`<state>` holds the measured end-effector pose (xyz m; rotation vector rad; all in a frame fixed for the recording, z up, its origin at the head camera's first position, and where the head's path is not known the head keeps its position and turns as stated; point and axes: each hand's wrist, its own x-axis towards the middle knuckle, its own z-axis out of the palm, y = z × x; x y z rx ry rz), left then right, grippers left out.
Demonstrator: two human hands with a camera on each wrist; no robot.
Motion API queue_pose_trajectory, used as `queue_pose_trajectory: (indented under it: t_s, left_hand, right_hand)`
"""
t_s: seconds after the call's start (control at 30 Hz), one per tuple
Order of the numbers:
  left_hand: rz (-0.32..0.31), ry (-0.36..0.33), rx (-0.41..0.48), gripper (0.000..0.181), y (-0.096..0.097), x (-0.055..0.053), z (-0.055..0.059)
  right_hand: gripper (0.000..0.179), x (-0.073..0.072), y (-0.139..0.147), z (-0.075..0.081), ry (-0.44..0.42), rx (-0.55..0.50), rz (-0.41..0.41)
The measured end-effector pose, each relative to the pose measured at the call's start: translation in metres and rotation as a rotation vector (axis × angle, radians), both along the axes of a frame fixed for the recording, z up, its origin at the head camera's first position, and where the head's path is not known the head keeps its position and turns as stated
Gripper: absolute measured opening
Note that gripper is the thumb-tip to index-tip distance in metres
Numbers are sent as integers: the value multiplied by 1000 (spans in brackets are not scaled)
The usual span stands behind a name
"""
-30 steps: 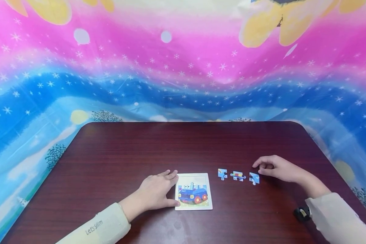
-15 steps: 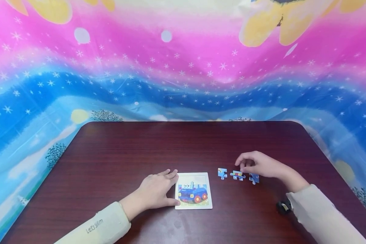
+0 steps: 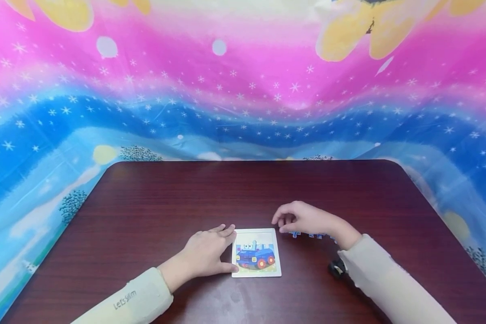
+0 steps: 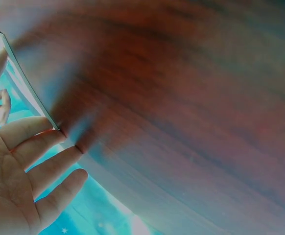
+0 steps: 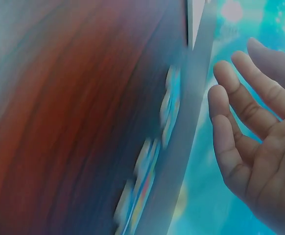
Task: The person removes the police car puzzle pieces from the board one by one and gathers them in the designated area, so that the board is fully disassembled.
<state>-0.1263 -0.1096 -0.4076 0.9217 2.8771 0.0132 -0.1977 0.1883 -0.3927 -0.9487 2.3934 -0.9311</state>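
Observation:
A white-rimmed puzzle tray point(image 3: 278, 254) lies flat on the table, showing a blue cartoon car with red wheels; a pale bare strip runs along its top. Its left edge is touched by my left hand point(image 3: 208, 254), thumb near the lower corner and straight fingers near the upper one. My right hand point(image 3: 308, 219) hovers beyond the tray's upper right corner, fingers loosely bent. The right wrist view shows nothing between those fingers point(image 5: 223, 105). Loose puzzle pieces point(image 5: 171, 105) lie on the table beneath that hand, mostly hidden by it in the head view.
The dark brown wooden table point(image 3: 178, 193) has rounded far corners. Behind and beside it hangs a pink and blue cloth point(image 3: 243, 99) with snowflakes. A black device point(image 3: 337, 269) is worn at the right wrist.
My right hand has moved left, from beside the rightmost piece, across the loose pieces to near the tray's upper right corner. The left hand and the tray have stayed put.

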Motion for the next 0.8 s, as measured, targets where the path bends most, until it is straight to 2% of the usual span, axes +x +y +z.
queue_pose_trajectory:
  t_s: [0.37,0.53,0.8]
  left_hand:
    - [-4,5,7,85,0,-1,0]
    - [-13,12,15,84,0,-1,0]
    - [-11,19,16,84,-1,-2,-1]
  right_hand:
    - [17,2,-53,-4,12,47,155]
    - [16,5,-68,-8,-4,104,184]
    - [14,7,-80,-9,24,149,231]
